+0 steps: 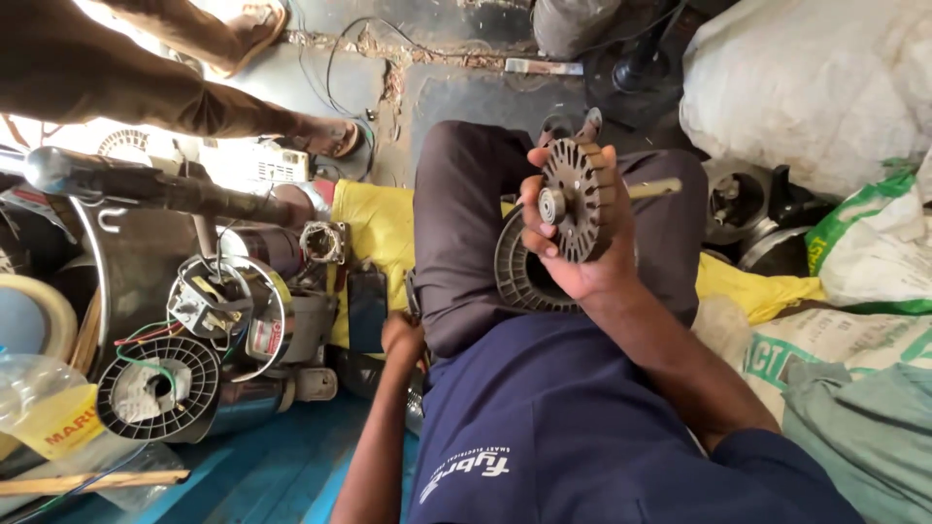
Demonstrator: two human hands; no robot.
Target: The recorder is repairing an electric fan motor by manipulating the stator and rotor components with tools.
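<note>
While gripping a round, slotted grey metal rotor point(578, 199), right hand point(582, 243) fingers curled; left hand point(401, 338) low, fingers hidden; white sacks point(806, 87) right.

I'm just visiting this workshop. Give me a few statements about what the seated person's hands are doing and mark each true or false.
1. The right hand holds up a round slotted metal rotor. True.
2. The left hand also grips the rotor. False: it is down beside the left thigh, away from it.
3. A shaft sticks out of the rotor's far side. True.
4. The ribbed round housing lies on the blue floor. False: it rests on the person's lap.
</note>
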